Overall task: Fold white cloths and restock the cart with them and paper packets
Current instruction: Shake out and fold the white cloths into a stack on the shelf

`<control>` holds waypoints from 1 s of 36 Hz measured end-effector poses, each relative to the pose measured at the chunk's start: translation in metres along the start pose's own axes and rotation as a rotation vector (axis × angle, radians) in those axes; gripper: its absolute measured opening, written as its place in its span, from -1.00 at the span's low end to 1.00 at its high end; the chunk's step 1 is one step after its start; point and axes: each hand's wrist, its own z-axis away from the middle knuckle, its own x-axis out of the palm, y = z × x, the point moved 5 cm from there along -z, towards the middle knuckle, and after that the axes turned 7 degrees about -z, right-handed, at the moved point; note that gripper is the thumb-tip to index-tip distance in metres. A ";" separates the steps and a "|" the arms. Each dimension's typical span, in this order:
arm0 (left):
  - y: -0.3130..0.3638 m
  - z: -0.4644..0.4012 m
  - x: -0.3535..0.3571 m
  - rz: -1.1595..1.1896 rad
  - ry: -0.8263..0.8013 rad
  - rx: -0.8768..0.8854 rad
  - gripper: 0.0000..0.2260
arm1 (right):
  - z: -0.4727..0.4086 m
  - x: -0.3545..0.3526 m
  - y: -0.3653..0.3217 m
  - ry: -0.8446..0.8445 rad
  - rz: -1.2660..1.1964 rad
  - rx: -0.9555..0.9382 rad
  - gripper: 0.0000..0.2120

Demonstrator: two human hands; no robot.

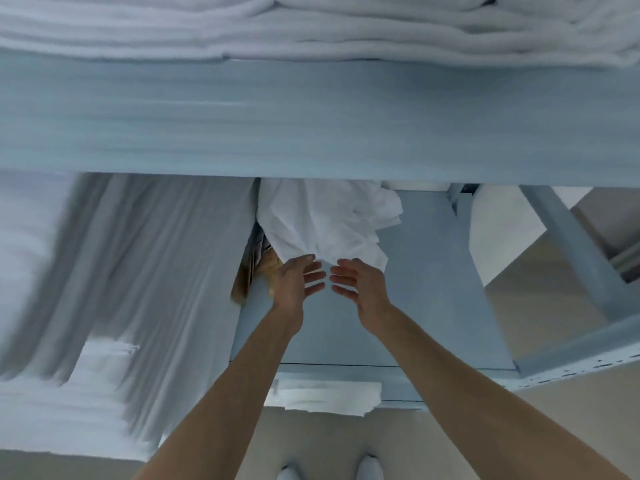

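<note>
i see both hands reaching out over the cart's middle shelf (426,306), palms turned toward each other and nearly meeting. the left hand (298,282) has its fingers straight and relaxed, gripping nothing, though its upper fingertips sit right at the near edge of the cloth (325,223) and i cannot tell for sure whether they touch it. the right hand (360,280) is the same, fingers loosely extended and holding nothing, its fingertips just below the cloth's near corner. the cloth is a crumpled white heap lying on the far part of that shelf, partly tucked under the top shelf (311,119), with creased folds hanging out toward the hands and a flat corner poking out to the right. just left of the left hand, something brown (263,265) shows in the gap beside the cloth; it is too blurred for me to say what it is. further left, grey-white sheets (156,271) hang down in long folds, smeared by motion blur. on the top shelf, at the far edge of the view, lie stacked white towels (242,26). below the middle shelf, near the forearms, a white stack (329,396) sticks out from a lower level. to the right, the cart's frame (571,244) runs down at a slant over the beige floor (519,434), and two white shoe tips (369,469) show at the near edge.
</note>
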 end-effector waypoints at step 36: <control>-0.037 -0.057 -0.062 0.046 0.124 -0.031 -0.81 | -0.179 0.070 0.056 -0.003 -0.162 0.215 -0.87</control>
